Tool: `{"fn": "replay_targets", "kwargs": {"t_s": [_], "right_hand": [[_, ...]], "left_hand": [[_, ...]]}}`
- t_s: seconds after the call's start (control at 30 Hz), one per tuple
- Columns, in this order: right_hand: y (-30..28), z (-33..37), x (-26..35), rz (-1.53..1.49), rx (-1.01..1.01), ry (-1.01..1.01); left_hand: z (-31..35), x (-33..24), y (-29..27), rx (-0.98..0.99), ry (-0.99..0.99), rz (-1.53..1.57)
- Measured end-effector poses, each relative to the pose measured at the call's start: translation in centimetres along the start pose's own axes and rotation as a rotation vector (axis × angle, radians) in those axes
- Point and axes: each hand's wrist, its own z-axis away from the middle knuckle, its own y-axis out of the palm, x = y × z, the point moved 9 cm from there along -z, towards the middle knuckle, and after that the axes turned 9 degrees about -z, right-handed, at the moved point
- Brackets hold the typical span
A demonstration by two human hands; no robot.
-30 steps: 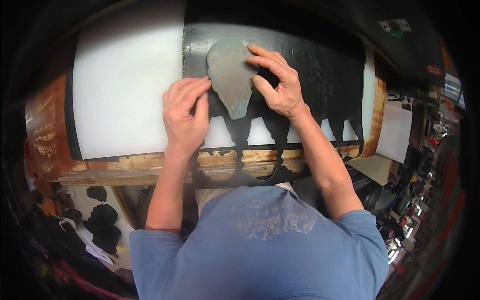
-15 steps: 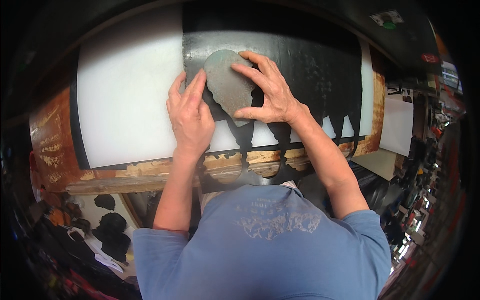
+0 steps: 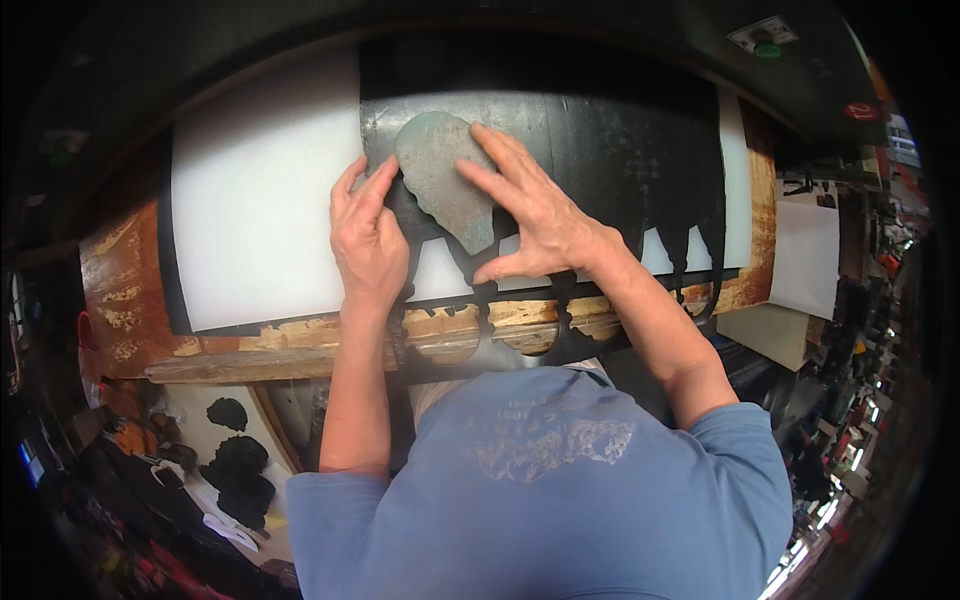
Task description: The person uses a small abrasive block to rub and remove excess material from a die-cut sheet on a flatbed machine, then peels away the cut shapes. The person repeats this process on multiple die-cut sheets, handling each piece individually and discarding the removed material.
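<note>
A grey-green cutting die [image 3: 440, 170], a flat plate with a broad rounded far end and a wavy edge narrowing toward me, lies on a black rubber-like sheet [image 3: 620, 150]. The fingertips of my left hand [image 3: 368, 240] rest at the die's left edge, fingers extended, thumb mostly hidden. My right hand [image 3: 545, 220] is spread at the die's right side. Two of its fingers reach the plate's edge and top, while the thumb points left below the narrow tip, apart from it. The sheet's near part has several curved cut-outs, with thin strips hanging over the table edge.
Under the black sheet lies a white board [image 3: 260, 210], on a worn wooden table [image 3: 125, 275]. A dark machine part with a green button [image 3: 767, 49] overhangs the far side. Black cut pieces [image 3: 240, 475] lie on a lower surface at left. White sheets [image 3: 805, 255] stand at right.
My right thumb has come off the die's narrow tip and the right hand has opened wider. The die has shifted slightly left and toward me. My left hand stays beside it.
</note>
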Motion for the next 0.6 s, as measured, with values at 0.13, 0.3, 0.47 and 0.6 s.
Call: {"fn": "replay_targets", "kwargs": {"t_s": [0.13,0.3,0.47,0.6], "right_hand": [[0.7,-0.4,-0.3,0.031,-0.047,-0.010],[0.9,0.2,-0.5,0.045,-0.059,-0.042],[0.7,-0.1,0.3,0.035,-0.059,-0.065],[-5.0,3.6,1.2,0.042,-0.373,-0.103]], "left_hand": [[-0.2,0.9,-0.1,0.012,-0.019,0.004],[0.3,1.5,0.0,-0.001,-0.033,-0.036],[0.4,0.3,-0.9,-0.074,-0.007,-0.048],[6.7,-3.1,-2.2,-0.063,0.008,0.078]]}}
